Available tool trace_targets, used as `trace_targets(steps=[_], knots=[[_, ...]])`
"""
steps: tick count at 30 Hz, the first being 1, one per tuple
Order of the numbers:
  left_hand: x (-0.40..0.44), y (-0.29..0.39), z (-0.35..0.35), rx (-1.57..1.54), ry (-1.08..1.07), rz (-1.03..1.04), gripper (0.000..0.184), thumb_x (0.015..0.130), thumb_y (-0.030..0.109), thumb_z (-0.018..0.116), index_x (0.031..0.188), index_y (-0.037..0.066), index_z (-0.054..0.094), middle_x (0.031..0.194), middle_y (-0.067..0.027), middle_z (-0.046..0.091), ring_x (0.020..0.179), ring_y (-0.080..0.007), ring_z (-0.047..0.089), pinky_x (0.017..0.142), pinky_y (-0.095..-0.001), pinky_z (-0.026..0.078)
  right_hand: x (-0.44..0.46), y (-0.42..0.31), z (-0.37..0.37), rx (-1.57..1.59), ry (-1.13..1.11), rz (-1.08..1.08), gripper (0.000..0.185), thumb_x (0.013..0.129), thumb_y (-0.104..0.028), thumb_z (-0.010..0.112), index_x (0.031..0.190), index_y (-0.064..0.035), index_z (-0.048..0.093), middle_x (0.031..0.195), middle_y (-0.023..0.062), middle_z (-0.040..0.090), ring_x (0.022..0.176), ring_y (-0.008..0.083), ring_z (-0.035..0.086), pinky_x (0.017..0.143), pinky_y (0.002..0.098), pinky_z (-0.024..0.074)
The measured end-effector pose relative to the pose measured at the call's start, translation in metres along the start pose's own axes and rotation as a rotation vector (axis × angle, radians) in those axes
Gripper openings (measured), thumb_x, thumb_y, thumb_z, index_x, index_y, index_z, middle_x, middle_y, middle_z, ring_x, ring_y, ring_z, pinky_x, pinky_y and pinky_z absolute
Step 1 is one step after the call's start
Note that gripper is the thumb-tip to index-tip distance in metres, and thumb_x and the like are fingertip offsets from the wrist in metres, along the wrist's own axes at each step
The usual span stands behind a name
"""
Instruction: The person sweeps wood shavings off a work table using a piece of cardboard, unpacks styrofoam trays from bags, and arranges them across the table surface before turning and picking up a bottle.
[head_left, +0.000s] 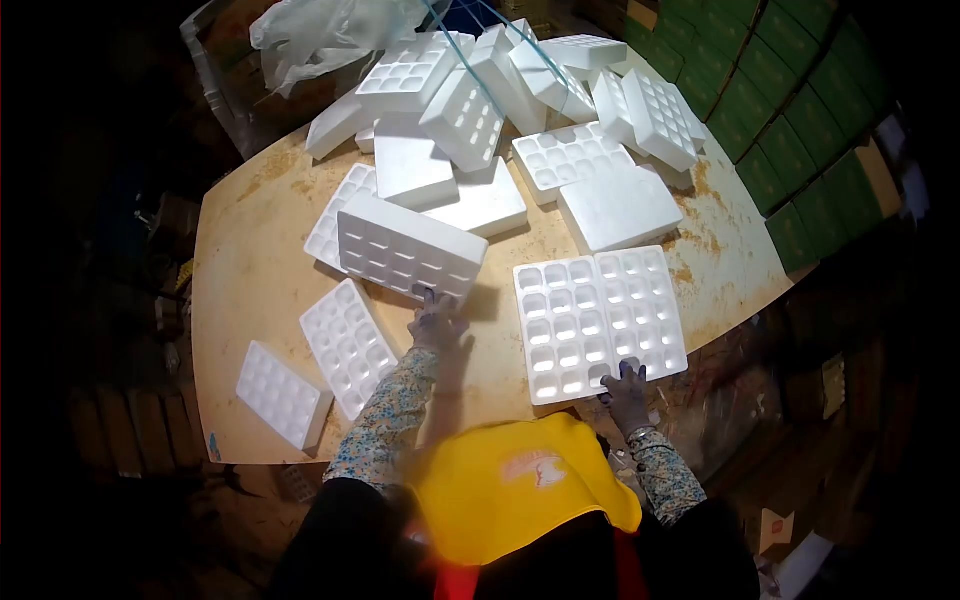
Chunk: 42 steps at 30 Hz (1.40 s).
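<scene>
My left hand [435,322], gloved, grips the lower edge of a white foam tray [412,245] with rows of square hollows. That tray is tilted up on its side, its hollows facing me. Two similar foam trays lie flat side by side, hollows up: a left one [562,328] and a right one [643,312]. My right hand [628,396], also gloved, is at their near edge, with fingertips hooked over the rim into the hollows close to the seam. Its thumb is partly hidden.
More foam trays [460,120] are heaped at the far side of the wooden table [240,240]. Two others, a tray [350,345] and a smaller-looking tray [283,395], lie at the left. Green cartons [800,130] are stacked right; a plastic bag [320,40] hangs behind.
</scene>
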<state>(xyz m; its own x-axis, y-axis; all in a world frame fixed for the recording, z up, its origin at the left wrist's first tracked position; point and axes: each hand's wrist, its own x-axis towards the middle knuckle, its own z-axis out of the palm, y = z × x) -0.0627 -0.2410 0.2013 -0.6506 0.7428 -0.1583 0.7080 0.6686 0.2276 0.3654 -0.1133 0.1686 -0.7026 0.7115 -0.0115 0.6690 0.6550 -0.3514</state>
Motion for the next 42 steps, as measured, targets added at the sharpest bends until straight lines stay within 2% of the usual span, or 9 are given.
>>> trace_targets(steps=[3,7,16,19,21,24,29,36,42], knots=[[0.034,-0.031,0.062,-0.052,-0.148,-0.102,0.066,0.075,0.046,0.083,0.131,0.02,0.058,0.142,-0.0152,0.052,0.12,-0.0394,0.056,0.092,-0.0507,0.05,0.011,-0.003,-0.011,-0.005,-0.051,0.01,0.038,0.071,-0.021,0.084,0.107,-0.0188,0.073,0.114,0.0138,0.059,0.121,0.036,0.055,0.116,0.0656,0.0286],[-0.031,-0.008,-0.014,0.093,0.149,0.152,0.042,0.077,0.046,0.077,0.102,0.012,0.073,0.112,-0.0063,0.067,0.124,-0.0328,0.051,0.096,-0.0631,0.04,0.006,-0.007,-0.033,-0.211,-0.092,0.009,0.037,0.074,-0.028,0.082,0.109,-0.0226,0.073,0.118,0.0098,0.059,0.124,0.0314,0.054,0.113,0.0729,0.0257],[-0.126,-0.046,-0.031,0.2,-0.266,0.503,0.017,0.077,0.028,0.07,0.081,0.012,0.074,0.107,-0.006,0.068,0.116,-0.0314,0.058,0.105,-0.061,0.036,0.017,-0.034,-0.009,-0.154,-0.181,-0.057,0.032,0.081,-0.032,0.074,0.112,-0.0237,0.071,0.118,0.0113,0.062,0.126,0.033,0.053,0.116,0.0669,0.0258],[-0.148,-0.049,-0.037,0.074,0.054,0.497,0.014,0.077,0.025,0.07,0.08,0.011,0.074,0.111,-0.0071,0.068,0.113,-0.0334,0.059,0.102,-0.0611,0.039,0.022,-0.048,-0.021,-0.142,-0.19,-0.059,0.037,0.082,-0.032,0.074,0.118,-0.0259,0.07,0.122,0.0122,0.062,0.129,0.0335,0.051,0.115,0.0679,0.025],[-0.161,-0.065,-0.055,0.081,0.098,0.388,0.02,0.078,0.022,0.07,0.095,0.013,0.074,0.123,-0.0103,0.065,0.119,-0.0345,0.058,0.102,-0.0576,0.043,0.019,-0.047,-0.017,-0.131,-0.187,-0.069,0.041,0.082,-0.032,0.075,0.123,-0.0285,0.069,0.127,0.0131,0.061,0.132,0.0337,0.048,0.115,0.0688,0.0235],[-0.191,-0.097,-0.066,0.133,0.002,-0.392,0.049,0.081,0.021,0.071,0.128,0.018,0.062,0.14,-0.0228,0.053,0.121,-0.0401,0.06,0.098,-0.0486,0.052,0.012,-0.043,-0.012,-0.137,-0.157,-0.06,0.04,0.081,-0.029,0.077,0.121,-0.0276,0.07,0.129,0.0139,0.059,0.134,0.0339,0.046,0.117,0.0683,0.0206],[-0.22,-0.145,-0.031,0.026,-0.171,-0.254,0.047,0.083,0.017,0.069,0.129,0.02,0.063,0.141,-0.0243,0.052,0.119,-0.0435,0.06,0.099,-0.0466,0.052,0.031,-0.061,-0.015,-0.086,-0.204,-0.126,0.031,0.083,-0.026,0.075,0.113,-0.0234,0.072,0.122,0.0139,0.059,0.133,0.0332,0.045,0.118,0.0645,0.0212],[-0.217,-0.226,-0.063,-0.024,0.613,-0.617,0.048,0.088,0.028,0.069,0.13,0.005,0.061,0.131,-0.0258,0.058,0.117,-0.0427,0.06,0.099,-0.0474,0.051,0.039,-0.069,-0.007,0.005,-0.183,-0.177,0.029,0.08,-0.016,0.076,0.109,-0.0145,0.073,0.115,0.0165,0.059,0.127,0.0364,0.047,0.117,0.0619,0.0257],[-0.219,-0.301,-0.072,-0.096,0.116,-0.824,0.065,0.086,0.062,0.068,0.116,0.004,0.067,0.119,-0.0266,0.064,0.11,-0.0426,0.063,0.096,-0.0487,0.05,0.039,-0.092,-0.011,-0.05,-0.166,-0.201,0.03,0.079,-0.018,0.076,0.109,-0.0151,0.073,0.114,0.0167,0.061,0.124,0.0361,0.05,0.115,0.0601,0.0302]])
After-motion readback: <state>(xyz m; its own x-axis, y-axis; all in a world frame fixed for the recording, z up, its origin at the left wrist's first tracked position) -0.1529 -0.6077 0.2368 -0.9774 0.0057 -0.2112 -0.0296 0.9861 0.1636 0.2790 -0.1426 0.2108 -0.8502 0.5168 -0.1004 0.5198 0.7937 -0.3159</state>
